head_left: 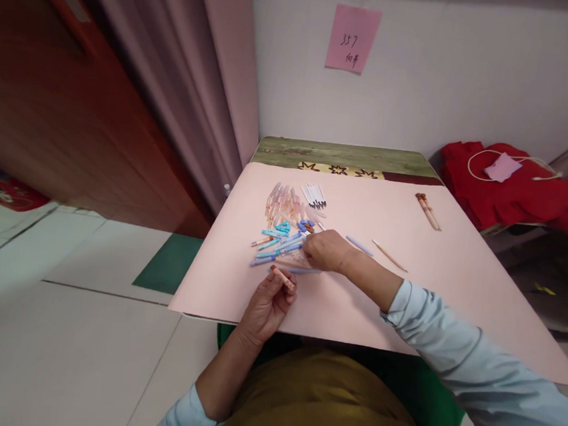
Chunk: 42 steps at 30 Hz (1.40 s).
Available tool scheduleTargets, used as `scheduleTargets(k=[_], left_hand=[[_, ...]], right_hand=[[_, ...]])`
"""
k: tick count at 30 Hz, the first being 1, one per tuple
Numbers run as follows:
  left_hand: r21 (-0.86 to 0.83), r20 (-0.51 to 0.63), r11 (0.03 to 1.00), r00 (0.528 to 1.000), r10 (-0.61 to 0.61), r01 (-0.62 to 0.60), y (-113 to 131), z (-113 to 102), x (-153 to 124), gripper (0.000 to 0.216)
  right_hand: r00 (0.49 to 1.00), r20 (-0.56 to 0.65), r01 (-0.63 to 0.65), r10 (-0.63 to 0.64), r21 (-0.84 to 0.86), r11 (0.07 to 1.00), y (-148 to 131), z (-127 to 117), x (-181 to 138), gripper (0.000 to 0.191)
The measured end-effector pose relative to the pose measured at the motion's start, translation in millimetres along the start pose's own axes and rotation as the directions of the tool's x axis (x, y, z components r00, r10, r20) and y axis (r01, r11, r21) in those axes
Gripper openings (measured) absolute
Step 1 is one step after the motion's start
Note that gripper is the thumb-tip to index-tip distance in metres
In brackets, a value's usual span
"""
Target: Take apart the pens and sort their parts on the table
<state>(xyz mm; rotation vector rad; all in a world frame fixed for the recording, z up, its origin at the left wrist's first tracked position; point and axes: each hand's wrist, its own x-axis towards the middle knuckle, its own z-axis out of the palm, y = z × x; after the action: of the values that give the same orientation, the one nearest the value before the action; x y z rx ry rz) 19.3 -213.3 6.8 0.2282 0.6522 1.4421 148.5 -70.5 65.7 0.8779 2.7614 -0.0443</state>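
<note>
Between the thumb and fingers of my left hand [269, 300] is a peach pen barrel [284, 278] with a brown end, held above the near part of the table. My right hand [328, 249] reaches into the pile of blue pen parts [281, 246], its fingers curled downward. Whatever those fingertips grip is hidden beneath the hand. Behind the pile lie several clear-and-peach pen pieces [285, 203] and a row of white refills [314, 196] with dark tips. To the right of my right hand rest a blue barrel [360, 246] and a thin beige stick-like piece [389, 255].
Two brown-topped pens [428, 211] lie together at the right of the pink-covered table [457, 290]. A red cloth [511, 195] with a white cable sits beyond the table's right edge. A wall with a pink note [353, 39] stands behind; a curtain [214, 52] hangs left.
</note>
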Motion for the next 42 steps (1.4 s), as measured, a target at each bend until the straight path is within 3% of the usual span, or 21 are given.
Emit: scheduleTargets(k=[9,13,16,21,25,35,39,42], left_hand=[[0.002,0.001,1.0,1.0,0.004,-0.004,0,0,-1,0.024],[0.021,-0.003,1.0,1.0,0.004,-0.004,0,2,-2,0.023],[0.023,-0.004,1.0,1.0,-0.005,0.005,1,2,-1,0.022],[0.032,-0.026,0.999,1.0,-0.017,0.017,1,5,-1,0.023],[0.057,-0.07,0.997,0.997,-0.045,0.049,3,13,-3,0.025],[0.143,-0.165,0.989,0.986,-0.022,0.046,-6,54,15,0.018],[0.141,-0.107,0.987,0.992,-0.063,0.078,-15,61,24,0.011],[0.134,-0.091,0.987,0.993,-0.08,0.092,-19,60,30,0.009]], right_hand=[[0.997,0.039,0.066,-0.065,-0.029,0.997,1,-4,2,0.024],[0.995,-0.095,-0.007,0.013,0.065,0.998,15,-2,-19,0.025],[0.986,-0.121,-0.09,0.114,0.191,0.978,22,6,-33,0.018],[0.96,-0.174,-0.125,0.22,0.434,0.892,22,26,-47,0.011],[0.9,-0.285,-0.076,0.331,0.644,0.761,19,41,-55,0.014],[0.773,-0.3,-0.021,0.559,0.869,0.495,3,60,-70,0.008],[0.758,-0.335,0.039,0.559,0.879,0.475,-1,65,-77,0.007],[0.766,-0.382,0.07,0.517,0.849,0.524,-1,66,-81,0.006]])
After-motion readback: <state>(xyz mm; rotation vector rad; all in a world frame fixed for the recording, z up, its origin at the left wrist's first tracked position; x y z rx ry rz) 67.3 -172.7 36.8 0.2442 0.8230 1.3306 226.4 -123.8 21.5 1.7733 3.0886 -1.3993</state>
